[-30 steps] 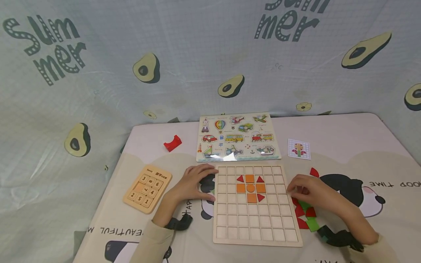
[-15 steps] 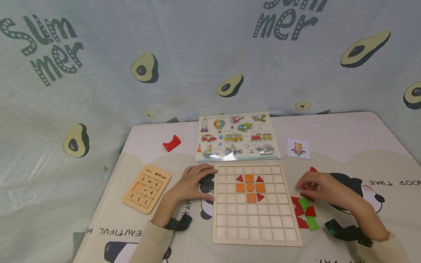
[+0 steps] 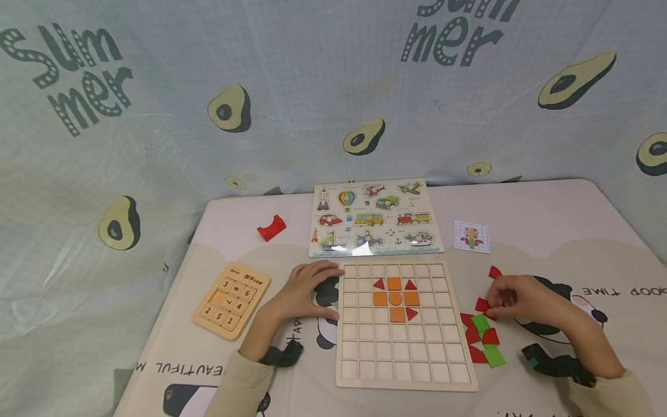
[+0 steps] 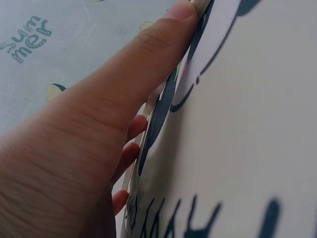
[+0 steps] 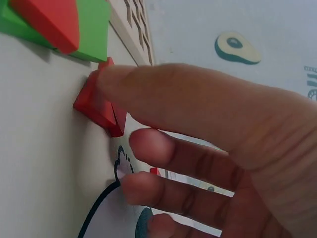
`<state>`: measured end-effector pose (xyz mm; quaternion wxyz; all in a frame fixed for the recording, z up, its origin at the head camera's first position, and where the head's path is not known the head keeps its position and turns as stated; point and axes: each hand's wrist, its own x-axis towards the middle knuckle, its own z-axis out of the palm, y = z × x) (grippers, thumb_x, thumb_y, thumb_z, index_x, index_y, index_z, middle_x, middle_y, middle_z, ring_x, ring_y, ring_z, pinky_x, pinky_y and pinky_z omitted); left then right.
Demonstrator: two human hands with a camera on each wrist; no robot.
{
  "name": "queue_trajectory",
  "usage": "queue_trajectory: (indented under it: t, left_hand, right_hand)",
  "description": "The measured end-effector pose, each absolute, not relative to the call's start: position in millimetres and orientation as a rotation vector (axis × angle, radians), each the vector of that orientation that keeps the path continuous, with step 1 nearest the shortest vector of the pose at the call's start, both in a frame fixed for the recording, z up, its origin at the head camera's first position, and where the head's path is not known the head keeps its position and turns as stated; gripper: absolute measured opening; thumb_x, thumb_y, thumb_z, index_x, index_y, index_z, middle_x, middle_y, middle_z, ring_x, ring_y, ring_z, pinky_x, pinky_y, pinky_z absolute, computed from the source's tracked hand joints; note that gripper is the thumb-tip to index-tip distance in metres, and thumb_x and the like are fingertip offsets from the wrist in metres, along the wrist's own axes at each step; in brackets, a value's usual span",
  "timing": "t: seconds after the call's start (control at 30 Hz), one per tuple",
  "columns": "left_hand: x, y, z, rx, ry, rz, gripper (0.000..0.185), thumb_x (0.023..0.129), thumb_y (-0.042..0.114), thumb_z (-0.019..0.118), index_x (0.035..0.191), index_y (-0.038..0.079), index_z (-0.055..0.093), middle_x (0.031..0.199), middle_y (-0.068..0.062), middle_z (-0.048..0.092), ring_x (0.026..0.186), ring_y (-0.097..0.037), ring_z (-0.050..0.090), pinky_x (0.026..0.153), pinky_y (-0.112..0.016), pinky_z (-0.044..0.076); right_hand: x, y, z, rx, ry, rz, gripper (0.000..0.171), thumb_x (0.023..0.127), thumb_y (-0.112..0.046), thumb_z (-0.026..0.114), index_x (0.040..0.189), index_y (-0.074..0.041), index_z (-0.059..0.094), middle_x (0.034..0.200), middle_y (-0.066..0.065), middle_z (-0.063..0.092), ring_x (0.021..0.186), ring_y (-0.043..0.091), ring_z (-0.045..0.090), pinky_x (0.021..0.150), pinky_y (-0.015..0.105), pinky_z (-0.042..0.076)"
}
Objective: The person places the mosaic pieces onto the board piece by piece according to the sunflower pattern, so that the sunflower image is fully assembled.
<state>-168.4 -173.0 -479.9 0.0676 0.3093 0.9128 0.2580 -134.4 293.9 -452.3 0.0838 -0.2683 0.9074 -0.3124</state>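
Observation:
A wooden grid board (image 3: 406, 347) lies flat on the table. It carries several orange squares, an orange circle (image 3: 396, 298) and 3 red triangles (image 3: 410, 284). My left hand (image 3: 307, 292) rests at the board's left edge, thumb and fingertips touching the rim and spread apart. My right hand (image 3: 523, 302) is over loose red and green pieces right of the board. In the right wrist view its thumb (image 5: 148, 87) lies at a red piece (image 5: 94, 106), while the other fingers stand apart from it. Green squares (image 3: 494, 355) lie close by.
A vehicle picture puzzle (image 3: 375, 217) lies behind the board. To its right is a small pattern card (image 3: 471, 236). A wooden number puzzle (image 3: 231, 301) and a red curved block (image 3: 271, 228) lie on the left.
My right hand has moved right, away from the board's edge and over the loose red pieces. The left hand keeps its place at the board. The pieces on the grid look unchanged.

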Motion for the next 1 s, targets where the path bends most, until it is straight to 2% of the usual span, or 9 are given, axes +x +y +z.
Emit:
queue_trajectory:
  t: [0.17, 0.4, 0.67, 1.0]
  left_hand:
    - [-168.5, -172.6, -480.2, 0.931, 2.748, 0.777, 0.085, 0.067, 0.049, 0.086, 0.141, 0.023, 0.051, 0.149, -0.002, 0.041, 0.140, -0.023, 0.032, 0.114, -0.049, 0.020]
    - [-168.3, -171.7, -478.6, 0.939, 2.749, 0.774, 0.085, 0.068, 0.049, 0.085, 0.141, 0.023, 0.051, 0.149, -0.002, 0.041, 0.140, -0.023, 0.031, 0.114, -0.049, 0.019]
    - [-168.3, -171.4, -478.8, 0.944, 2.751, 0.773, 0.085, 0.068, 0.049, 0.085, 0.141, 0.023, 0.051, 0.149, -0.002, 0.041, 0.140, -0.023, 0.032, 0.113, -0.049, 0.020]
    - [-167.9, -172.0, -479.1, 0.936, 2.753, 0.773, 0.085, 0.068, 0.049, 0.085, 0.141, 0.022, 0.051, 0.150, -0.002, 0.041, 0.140, -0.024, 0.031, 0.114, -0.050, 0.020]
  right_hand:
    - [-133.1, 295.8, -451.2, -0.807, 2.624, -0.949, 0.023, 0.073, -0.014, 0.085, 0.082, -0.014, 0.064, 0.072, -0.015, 0.051, 0.063, 0.000, 0.044, 0.052, 0.020, 0.042]
    - [-134.2, 294.5, -452.2, -0.794, 2.661, -0.914, 0.023, 0.073, -0.008, 0.084, 0.088, -0.011, 0.066, 0.075, -0.013, 0.052, 0.064, 0.001, 0.044, 0.053, 0.020, 0.042]
    - [-134.7, 291.9, -453.8, -0.692, 2.717, -0.876, 0.025, 0.074, -0.012, 0.084, 0.087, -0.010, 0.063, 0.071, -0.011, 0.049, 0.064, 0.000, 0.043, 0.053, 0.019, 0.042]
    - [-134.4, 292.1, -451.2, -0.579, 2.714, -0.855, 0.020, 0.077, -0.011, 0.082, 0.089, -0.006, 0.068, 0.073, -0.008, 0.055, 0.065, 0.002, 0.046, 0.055, 0.019, 0.046]
